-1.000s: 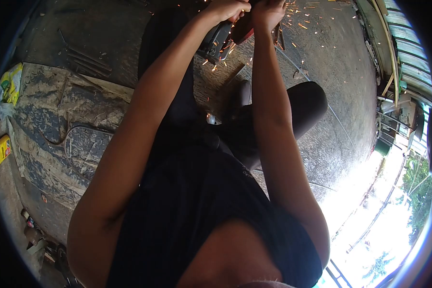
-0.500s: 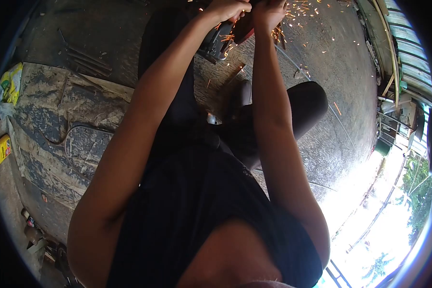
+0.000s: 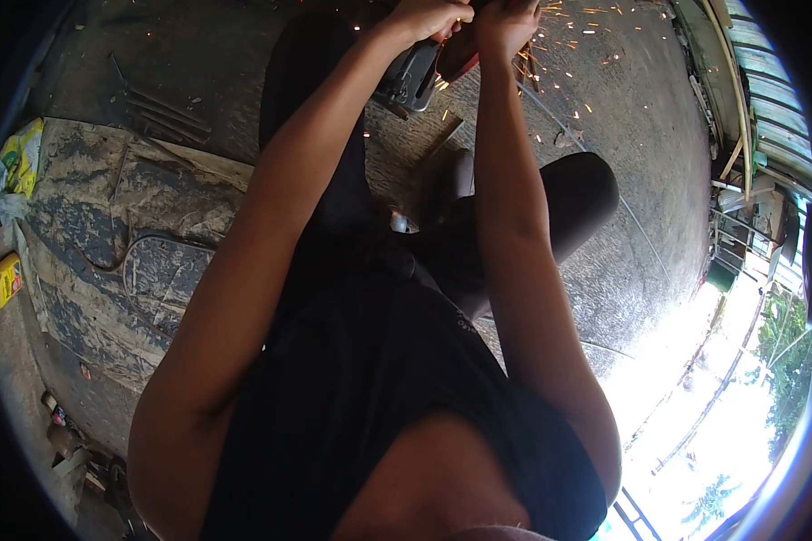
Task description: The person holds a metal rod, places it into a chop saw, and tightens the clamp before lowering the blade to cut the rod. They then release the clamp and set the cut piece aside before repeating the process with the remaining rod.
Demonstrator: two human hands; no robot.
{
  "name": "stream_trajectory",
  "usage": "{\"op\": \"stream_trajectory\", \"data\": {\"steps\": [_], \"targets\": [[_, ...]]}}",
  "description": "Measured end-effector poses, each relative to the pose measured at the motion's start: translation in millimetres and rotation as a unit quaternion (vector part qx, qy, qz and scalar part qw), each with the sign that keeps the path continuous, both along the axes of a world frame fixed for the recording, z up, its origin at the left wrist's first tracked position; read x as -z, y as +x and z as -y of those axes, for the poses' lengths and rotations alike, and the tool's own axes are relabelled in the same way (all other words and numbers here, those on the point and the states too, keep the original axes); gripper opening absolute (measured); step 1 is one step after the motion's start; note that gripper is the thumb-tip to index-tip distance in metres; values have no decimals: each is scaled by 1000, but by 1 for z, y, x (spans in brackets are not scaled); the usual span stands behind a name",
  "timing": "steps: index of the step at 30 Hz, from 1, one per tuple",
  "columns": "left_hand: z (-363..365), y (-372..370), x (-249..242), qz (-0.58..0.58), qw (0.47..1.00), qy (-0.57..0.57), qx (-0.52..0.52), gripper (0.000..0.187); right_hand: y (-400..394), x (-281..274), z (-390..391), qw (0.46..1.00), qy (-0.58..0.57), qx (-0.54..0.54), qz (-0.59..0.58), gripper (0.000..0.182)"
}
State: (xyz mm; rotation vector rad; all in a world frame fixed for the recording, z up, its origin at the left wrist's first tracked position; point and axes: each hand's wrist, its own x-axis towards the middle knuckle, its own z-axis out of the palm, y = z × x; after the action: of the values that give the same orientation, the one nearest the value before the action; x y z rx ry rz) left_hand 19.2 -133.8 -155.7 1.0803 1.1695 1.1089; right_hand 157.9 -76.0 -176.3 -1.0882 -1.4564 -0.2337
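Note:
At the top edge, my left hand is curled closed, and what lies inside its fingers is hidden. Beside it my right hand is closed at the top of what looks like a cut-off saw, its grip partly out of frame. The saw's red curved part shows between my hands. Below my left hand is a dark metal base or clamp. Orange sparks fly out, mostly right of my right hand. My legs in dark trousers are bent on both sides of the work.
Thin metal bars lie on the floor to the left, near a worn, stained sheet with a bent rod on it. A yellow container and a yellow-green bag are at the far left. A long thin rod crosses the floor at right.
The sparks have shifted and are fewer around the metal base below my left hand. Both hands and the saw stay nearly in place.

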Motion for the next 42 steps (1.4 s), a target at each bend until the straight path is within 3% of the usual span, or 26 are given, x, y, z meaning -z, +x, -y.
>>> {"op": "stream_trajectory", "data": {"steps": [1,3,4,6,13,19,21,22,25,27,30,31,33,36,40,42], "targets": [[0,0,0,22,1000,12,4,17,1,-3,3,1000,0,0,0,54],[-1,0,2,19,1000,9,5,17,2,-7,13,941,-334,48,-41,56],[-1,0,3,15,1000,5,6,17,2,-3,10,940,-334,47,-41,56],[-3,1,6,26,999,22,0,17,2,4,7,985,-166,15,-43,55],[2,2,1,48,999,-17,5,19,0,2,11,984,-170,-9,-60,52],[-1,1,9,40,999,-16,18,21,0,2,6,990,-132,41,-35,53],[2,-1,1,10,1000,-10,7,21,-4,-11,15,960,-268,57,-55,58],[3,-2,-2,-20,1000,-4,-4,21,1,-3,11,960,-268,57,-55,58],[3,-1,0,27,999,-11,17,21,10,15,3,974,-223,-10,-33,58],[7,0,-6,43,999,-14,7,20,-1,0,13,993,-96,-22,-62,55],[6,0,-4,51,999,-11,-3,18,11,22,-3,994,-103,41,12,49],[6,0,-5,43,999,-4,-3,17,10,20,-3,994,-103,41,12,49],[7,-1,-6,24,999,-21,2,16,9,18,-1,975,-215,52,-28,47],[4,-1,2,34,999,-23,14,16,8,18,0,971,-226,73,-28,46],[3,1,5,47,999,-27,-2,17,9,15,1,972,-233,26,-29,46],[2,-2,5,28,999,-28,11,17,6,15,1,989,-143,26,-18,47]]}}
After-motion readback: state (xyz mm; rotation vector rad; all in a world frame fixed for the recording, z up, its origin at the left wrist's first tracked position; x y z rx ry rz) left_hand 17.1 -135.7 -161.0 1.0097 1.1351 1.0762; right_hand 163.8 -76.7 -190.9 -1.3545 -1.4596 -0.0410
